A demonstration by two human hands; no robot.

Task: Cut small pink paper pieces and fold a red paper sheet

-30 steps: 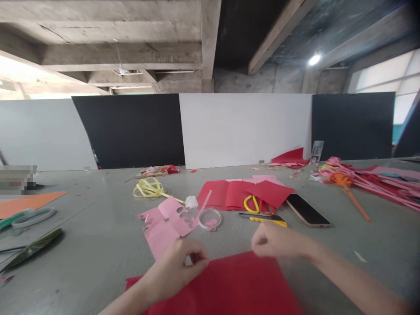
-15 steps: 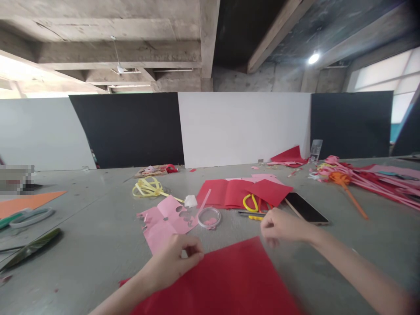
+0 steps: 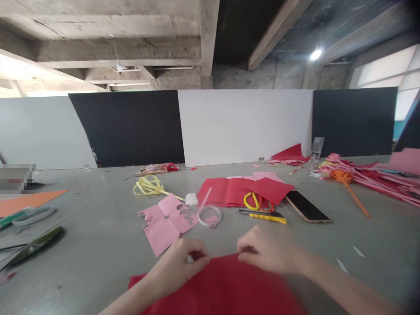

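Observation:
A large sheet of red paper (image 3: 226, 288) lies at the near edge of the view, its lower part cut off by the frame. On its far edge, my left hand (image 3: 183, 262) pinches the paper between thumb and fingers. My right hand (image 3: 265, 249), a little blurred, grips the same far edge to the right. Just beyond the hands are a roll of clear tape (image 3: 210, 216) with pink scraps inside and a pink sheet with cut-out holes (image 3: 160, 223). A yellow-handled cutter (image 3: 267, 218) lies past my right hand.
Folded red paper (image 3: 213, 192) lies farther back, with yellow-and-red-handled scissors (image 3: 252, 201) and a phone (image 3: 308, 206) beside it. Left are yellow ribbon loops (image 3: 148, 186), green-and-grey scissors (image 3: 33, 216) and a leaf (image 3: 36, 247). Pink and red strips (image 3: 370, 175) and an orange paper flower (image 3: 343, 177) lie right.
My right hand has moved left and toward me, from near the cutter onto the red paper's far edge. My left hand keeps its pinch, and the paper's right corner has come down.

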